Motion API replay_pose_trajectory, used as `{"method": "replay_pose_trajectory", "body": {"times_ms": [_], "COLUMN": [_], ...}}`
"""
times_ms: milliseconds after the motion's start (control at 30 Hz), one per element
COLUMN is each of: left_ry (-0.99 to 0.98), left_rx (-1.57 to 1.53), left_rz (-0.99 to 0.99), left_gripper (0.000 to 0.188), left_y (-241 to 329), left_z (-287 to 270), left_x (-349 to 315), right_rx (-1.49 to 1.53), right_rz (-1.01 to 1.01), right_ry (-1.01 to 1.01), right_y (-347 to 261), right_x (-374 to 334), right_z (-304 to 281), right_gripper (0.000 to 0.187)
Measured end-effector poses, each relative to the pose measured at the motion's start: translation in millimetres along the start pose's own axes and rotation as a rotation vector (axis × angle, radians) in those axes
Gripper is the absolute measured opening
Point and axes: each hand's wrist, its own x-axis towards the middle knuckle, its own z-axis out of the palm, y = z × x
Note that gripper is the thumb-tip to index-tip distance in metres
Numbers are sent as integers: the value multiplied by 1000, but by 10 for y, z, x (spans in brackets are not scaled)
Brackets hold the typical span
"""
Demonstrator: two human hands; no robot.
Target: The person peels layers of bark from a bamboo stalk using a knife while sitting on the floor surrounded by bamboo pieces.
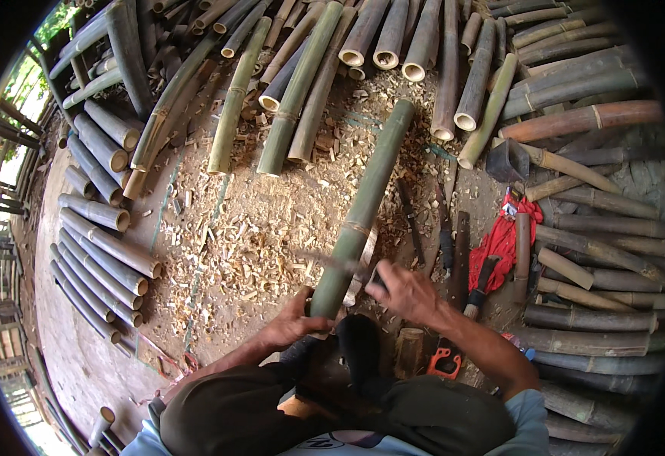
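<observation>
I log the green bamboo pole mid-scene, long axis near-left to far-right. Left hand grips its near end; right hand, just right, closes round a dark-handled tool.

From my remote station, I locate the long pole at centre. The left hand is on its near end; the right hand, with a tool in it, is just to its right. Chips cover the floor left of the pole. I register pole rows at left and ahead, a pole stack at right, and a cloth between long pole and stack.
</observation>
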Motion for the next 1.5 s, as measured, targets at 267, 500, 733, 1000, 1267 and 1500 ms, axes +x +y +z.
{"method": "replay_pose_trajectory", "body": {"times_ms": [267, 500, 733, 1000, 1267, 1500], "left_ry": [-15, -39, -134, -185, 320, 173], "left_rx": [-18, -114, -185, -448, 545, 184], "left_rz": [-64, -21, -81, -34, 88, 29], "left_gripper": [77, 80, 83, 80, 84, 46], "left_y": [59, -35, -246, -48, 176, 121], "left_z": [37, 42, -40, -18, -7, 63], "left_x": [-12, 24, 112, -41, 99, 103], "right_rx": [63, -9, 61, 48, -161, -43], "right_rz": [162, 296, 253, 306, -193, 122], "right_ry": [76, 214, 196, 135, 111, -13], "right_y": [260, 389, 492, 328, 92, 189], "right_x": [69, 129, 16, 77, 108, 233], "right_z": [-33, 11, 139, 63, 3, -79], "right_gripper": [39, 37, 34, 34, 41, 41]}}
